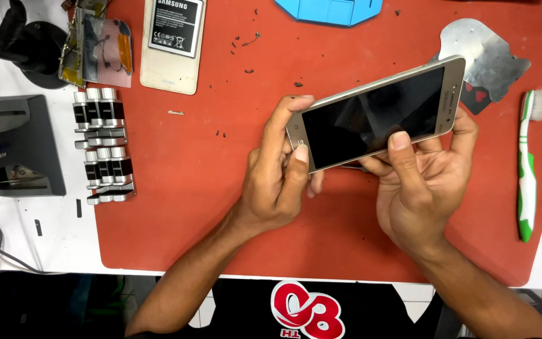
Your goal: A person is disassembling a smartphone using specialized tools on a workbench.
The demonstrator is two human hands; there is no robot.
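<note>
The smartphone point(377, 116) I hold is slim and gold-rimmed, its dark glass screen unlit and facing up; it lies lengthwise from lower left to upper right, tilted, raised above the red mat point(189, 188); its home-button end sits under my left hand point(277, 182), its earpiece end rests on the fingers of my right hand point(418, 188), whose thumb presses the glass.

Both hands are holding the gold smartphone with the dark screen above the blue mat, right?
Not quite: the mat is red-orange, not blue, as the head view shows. Both the left hand and right hand do hold the gold smartphone with the dark screen above it.
</note>
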